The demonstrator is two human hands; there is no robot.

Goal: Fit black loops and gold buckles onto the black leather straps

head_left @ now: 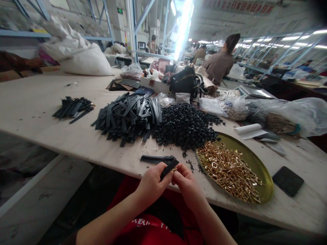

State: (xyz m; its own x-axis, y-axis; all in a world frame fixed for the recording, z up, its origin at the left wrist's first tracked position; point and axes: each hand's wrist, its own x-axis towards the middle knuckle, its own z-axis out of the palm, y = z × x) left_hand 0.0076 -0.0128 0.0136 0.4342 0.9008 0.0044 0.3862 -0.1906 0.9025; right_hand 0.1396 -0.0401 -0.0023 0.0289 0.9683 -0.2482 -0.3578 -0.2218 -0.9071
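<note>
Near the table's front edge, my left hand [154, 180] is closed on a short black strap [169, 169]. My right hand [186, 179] meets it, its fingers pinched at the strap's end around a small gold piece [174, 169], mostly hidden by the fingers. Just behind the hands lie more black strips [155, 159] on the table. Farther back is a large heap of black straps [127, 117], with a pile of small black loops [185, 124] beside it. A round gold tray [268, 190] at the right holds many gold buckles [230, 170].
A small bundle of straps [74, 108] lies at the left on the table [38, 136]. A dark phone-like slab [288, 181] is right of the tray. Behind are a white sack [84, 59], a black bag [182, 81] and plastic bags. A person [219, 63] stands in the background.
</note>
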